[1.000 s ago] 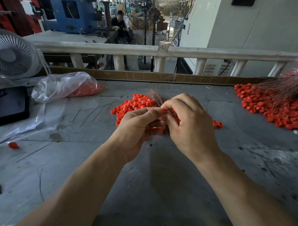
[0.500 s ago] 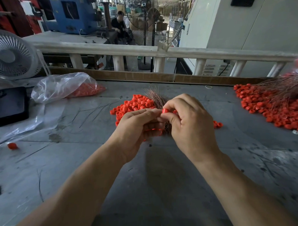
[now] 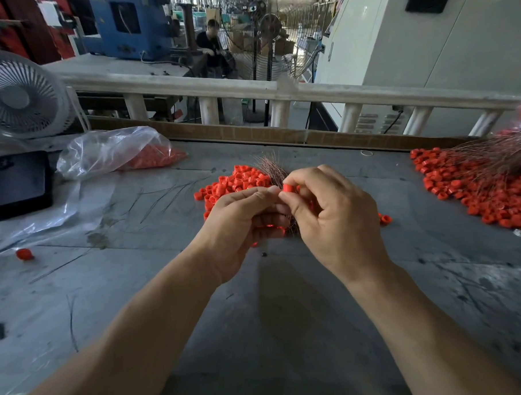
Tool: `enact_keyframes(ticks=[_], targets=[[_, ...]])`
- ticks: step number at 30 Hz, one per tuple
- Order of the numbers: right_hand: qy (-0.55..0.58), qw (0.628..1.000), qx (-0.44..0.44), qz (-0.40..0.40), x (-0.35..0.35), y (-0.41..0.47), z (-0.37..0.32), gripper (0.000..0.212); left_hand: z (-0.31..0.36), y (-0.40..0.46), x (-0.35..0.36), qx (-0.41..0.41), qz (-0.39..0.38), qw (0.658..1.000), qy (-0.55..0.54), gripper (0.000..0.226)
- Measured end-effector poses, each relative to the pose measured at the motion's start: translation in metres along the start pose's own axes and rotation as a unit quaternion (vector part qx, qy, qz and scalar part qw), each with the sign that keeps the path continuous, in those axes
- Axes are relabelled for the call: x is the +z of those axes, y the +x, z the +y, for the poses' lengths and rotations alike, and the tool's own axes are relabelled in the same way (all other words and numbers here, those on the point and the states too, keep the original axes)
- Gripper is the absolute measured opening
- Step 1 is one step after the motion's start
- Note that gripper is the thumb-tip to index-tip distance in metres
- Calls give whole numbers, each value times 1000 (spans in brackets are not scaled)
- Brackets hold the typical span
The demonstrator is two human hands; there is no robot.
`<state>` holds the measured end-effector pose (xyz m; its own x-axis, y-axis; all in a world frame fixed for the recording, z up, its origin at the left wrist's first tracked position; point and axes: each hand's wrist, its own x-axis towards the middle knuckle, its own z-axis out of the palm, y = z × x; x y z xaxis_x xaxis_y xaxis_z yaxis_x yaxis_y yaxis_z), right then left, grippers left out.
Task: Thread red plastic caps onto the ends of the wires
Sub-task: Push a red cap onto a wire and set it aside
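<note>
**A:** Where is the cap, relative to the wires?

**B:** The right hand (image 3: 337,215) pinches one red cap (image 3: 289,187) between thumb and forefinger, just above and touching the left hand's fingertips (image 3: 272,190). The left hand (image 3: 239,225) is curled round the bundle of copper wires (image 3: 271,171), whose loose ends fan up and away from the person, behind the cap.

**A:** So which axis matters?

**B:** The wires' long axis: it runs from the left fist up toward the far cap pile (image 3: 234,183). In my judgement the cap's bore must line up with a single wire end. Whether one has entered it, I cannot tell. The right hand is nearer the wire ends.
</note>
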<state>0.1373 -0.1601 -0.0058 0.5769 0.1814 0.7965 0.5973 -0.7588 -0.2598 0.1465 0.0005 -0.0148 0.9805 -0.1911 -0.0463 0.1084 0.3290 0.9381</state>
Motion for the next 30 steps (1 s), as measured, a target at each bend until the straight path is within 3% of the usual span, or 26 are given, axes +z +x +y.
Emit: enact_keyframes(ticks=[12, 17, 30], targets=[[89, 994, 49, -47, 6, -3, 3, 13, 0, 1, -2, 28, 18, 999, -13, 26], [126, 988, 68, -53, 7, -3, 3, 17, -2, 2, -4, 47, 17, 999, 7, 40], [163, 975, 119, -90, 6, -6, 5, 17, -4, 3, -5, 58, 53, 996, 48, 15]])
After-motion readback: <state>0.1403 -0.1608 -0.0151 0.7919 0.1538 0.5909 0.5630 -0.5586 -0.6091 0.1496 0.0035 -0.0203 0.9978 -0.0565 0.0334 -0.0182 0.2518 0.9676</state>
